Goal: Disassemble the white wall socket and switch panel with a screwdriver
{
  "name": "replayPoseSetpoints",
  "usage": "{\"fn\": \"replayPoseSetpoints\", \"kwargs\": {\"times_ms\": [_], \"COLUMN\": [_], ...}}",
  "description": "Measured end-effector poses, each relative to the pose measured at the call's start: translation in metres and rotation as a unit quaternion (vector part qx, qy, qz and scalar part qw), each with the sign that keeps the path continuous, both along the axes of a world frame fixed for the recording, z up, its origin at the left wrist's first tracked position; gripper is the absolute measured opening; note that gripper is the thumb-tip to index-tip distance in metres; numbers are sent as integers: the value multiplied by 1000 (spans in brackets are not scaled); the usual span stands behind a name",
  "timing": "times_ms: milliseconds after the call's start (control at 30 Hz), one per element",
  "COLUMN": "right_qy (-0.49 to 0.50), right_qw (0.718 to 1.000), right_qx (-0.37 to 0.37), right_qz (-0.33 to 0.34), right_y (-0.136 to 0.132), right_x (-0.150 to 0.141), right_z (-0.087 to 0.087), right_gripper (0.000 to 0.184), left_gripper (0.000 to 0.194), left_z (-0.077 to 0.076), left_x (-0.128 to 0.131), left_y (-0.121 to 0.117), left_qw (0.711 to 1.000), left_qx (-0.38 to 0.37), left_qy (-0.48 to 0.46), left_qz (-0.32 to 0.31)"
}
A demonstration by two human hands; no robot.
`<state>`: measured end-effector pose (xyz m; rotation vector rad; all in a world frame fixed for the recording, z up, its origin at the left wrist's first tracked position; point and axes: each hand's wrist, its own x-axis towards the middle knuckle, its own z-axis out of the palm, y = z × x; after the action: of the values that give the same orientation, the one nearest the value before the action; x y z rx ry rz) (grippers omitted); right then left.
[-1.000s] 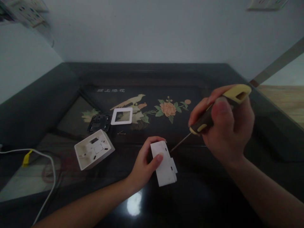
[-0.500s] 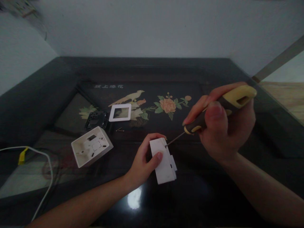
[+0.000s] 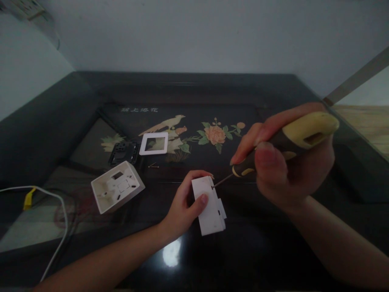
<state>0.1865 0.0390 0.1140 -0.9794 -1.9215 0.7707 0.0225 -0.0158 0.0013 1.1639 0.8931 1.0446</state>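
My left hand [image 3: 188, 202] is closed around a white plastic box [image 3: 209, 221], thumb pressed on its upper face, fingers behind it. A stepped tab juts from the box's right side. In my right hand [image 3: 291, 170] is a screwdriver [image 3: 310, 127] with a yellow and dark grip, its handle slanting up to the right. The thin metal shaft points down-left, and its tip meets the box's right edge near the top corner. What lies under the tip is too small to make out.
Left of the box lie an open white wall box [image 3: 117, 190], a black mounting frame [image 3: 124, 153], a white square frame [image 3: 153, 143] and small screws [image 3: 154, 165]. A white cable [image 3: 64, 219] with a yellow tag [image 3: 28, 198] runs along the left of the dark glossy table [image 3: 258, 251].
My right hand and the screwdriver handle have come slightly closer to the box, and the handle has tilted a little. The left hand and the box stay put.
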Motion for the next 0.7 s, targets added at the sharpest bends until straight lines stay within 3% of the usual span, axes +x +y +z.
{"fn": "replayPoseSetpoints", "kwargs": {"times_ms": [100,233,333,500,700], "right_qy": [-36,-73,-95,-149,-187], "right_qw": [999,993,984,953,925], "right_qx": [10,85,115,87,111], "right_qz": [12,25,94,250,312], "right_y": [6,9,8,17,20], "right_x": [-6,-12,-19,-37,-46], "right_z": [10,21,26,26,27], "right_gripper": [9,11,14,20,33], "left_gripper": [44,44,45,44,49], "left_z": [-3,-7,-10,-17,-26], "left_x": [0,0,0,-2,-4], "left_y": [-1,-2,-2,-4,-7], "left_qw": [1000,999,998,993,988], "left_qx": [-3,-6,-21,-54,-75], "left_qy": [2,16,32,59,71], "left_qz": [10,31,56,87,111]}}
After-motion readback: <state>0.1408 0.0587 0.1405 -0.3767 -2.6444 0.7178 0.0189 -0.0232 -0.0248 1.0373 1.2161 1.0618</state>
